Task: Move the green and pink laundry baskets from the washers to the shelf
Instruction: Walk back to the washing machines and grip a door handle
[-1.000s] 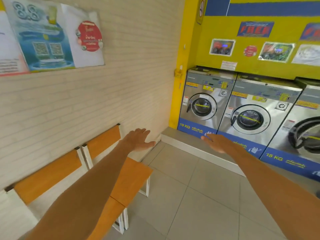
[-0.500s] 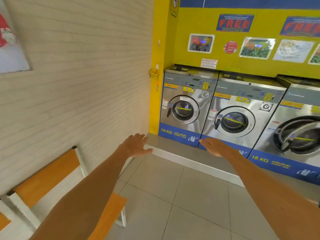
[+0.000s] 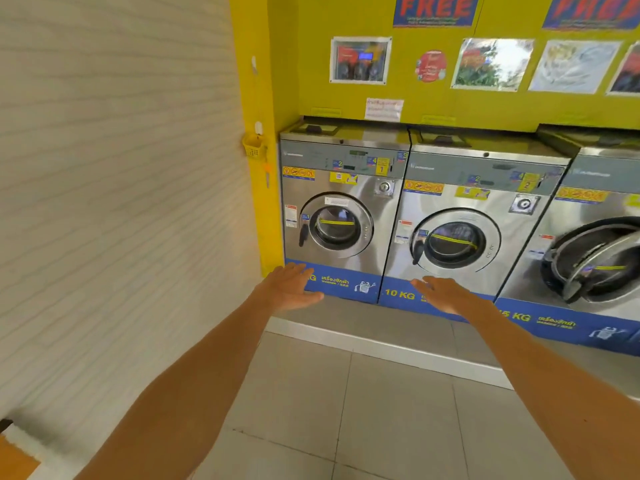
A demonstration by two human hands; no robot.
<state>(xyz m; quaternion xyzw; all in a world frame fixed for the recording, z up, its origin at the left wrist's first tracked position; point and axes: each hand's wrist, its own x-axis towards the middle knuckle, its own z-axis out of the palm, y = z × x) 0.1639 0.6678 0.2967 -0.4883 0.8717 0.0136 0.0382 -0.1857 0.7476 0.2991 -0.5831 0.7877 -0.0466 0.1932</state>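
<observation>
Three washers (image 3: 450,216) side by side on plinth (image 3: 381,327); wall (image 3: 121,168) left; small basket (image 3: 254,145) beside leftmost.

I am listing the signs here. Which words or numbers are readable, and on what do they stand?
"FREE": blue poster on the yellow wall.
"10 KG": blue base panel of the middle washer.
"KG" after a half-hidden number: blue panel of the right washer.
Thai lettering, control stickers, wall notices: too blurred to read.

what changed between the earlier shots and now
The view swung right and closer to the washers: the orange bench and wall posters have slid out of sight, leaving one orange corner at lower left. The left hand and right hand stay open, empty and stretched forward. The third washer's door stays ajar. No baskets appear in any shot.
</observation>
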